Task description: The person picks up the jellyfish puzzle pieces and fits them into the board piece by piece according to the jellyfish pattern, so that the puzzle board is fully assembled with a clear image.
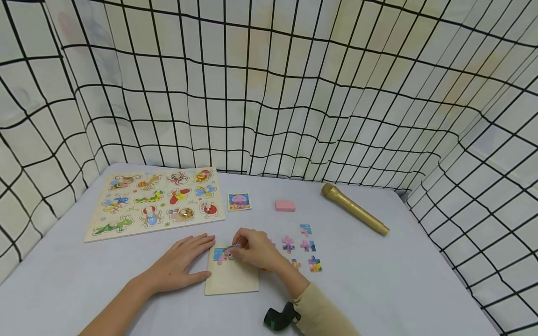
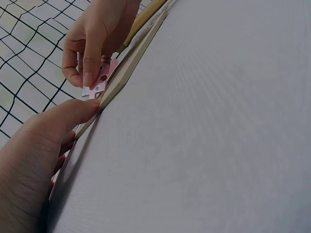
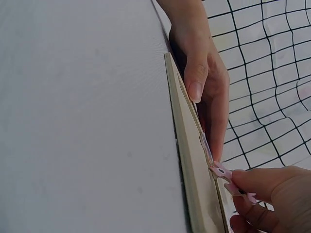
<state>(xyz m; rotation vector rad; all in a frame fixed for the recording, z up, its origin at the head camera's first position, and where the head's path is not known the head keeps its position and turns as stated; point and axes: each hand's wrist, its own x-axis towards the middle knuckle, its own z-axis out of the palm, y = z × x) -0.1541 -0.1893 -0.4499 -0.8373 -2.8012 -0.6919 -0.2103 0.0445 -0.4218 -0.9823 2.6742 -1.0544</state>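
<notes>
My left hand (image 1: pixel 180 263) lies with fingers extended along the left side of a small wooden puzzle board (image 1: pixel 231 280), thumb on its edge. Between the thumb and fingers of my right hand (image 1: pixel 257 251) is a pink jigsaw piece (image 3: pixel 233 187), pinched over the board's upper part. In the right wrist view the piece is tilted, one end close to the board. A blue and pink jigsaw piece (image 1: pixel 219 254) sits in the board's top left corner. Several loose jigsaw pieces (image 1: pixel 288 244) lie to the right, some hidden behind my right hand.
A large insect puzzle board (image 1: pixel 159 224) lies at the back left. Beside it are a small octopus picture card (image 1: pixel 239 201) and a pink block (image 1: pixel 285 206). A gold microphone (image 1: pixel 357 210) lies at the back right. Black netting (image 1: pixel 269 88) encloses the table.
</notes>
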